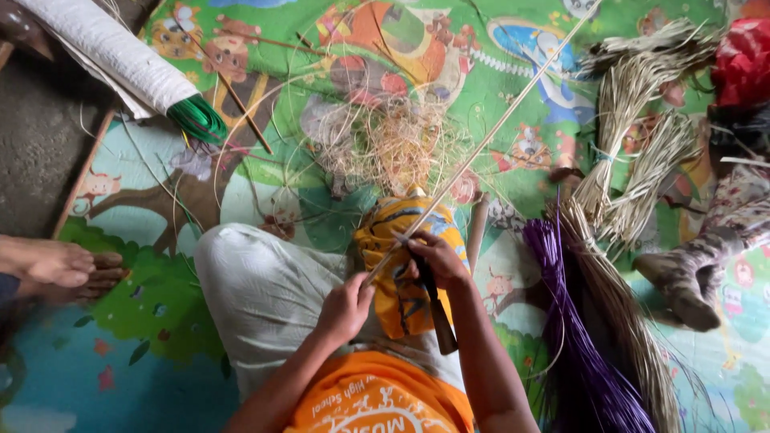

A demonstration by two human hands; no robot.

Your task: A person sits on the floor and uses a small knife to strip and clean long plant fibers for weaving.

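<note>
A long pale cane strip point(489, 140) runs from my lap up to the top right of the view. My left hand point(346, 306) is closed around its near end, over my white-trousered knee point(257, 289). Next to it, my right hand point(437, 258) grips a knife with a dark wooden handle point(439, 321) and presses the blade against the strip. An orange and yellow cloth point(397, 240) lies over my lap under both hands.
Fine pale shavings point(401, 144) are heaped on the colourful play mat point(160, 200). Bundles of tan cane point(634, 104) and purple strips point(573, 337) lie at right beside another person's foot point(690, 281). More bare feet point(56, 265) rest at left. A wrapped white roll point(120, 56) lies at top left.
</note>
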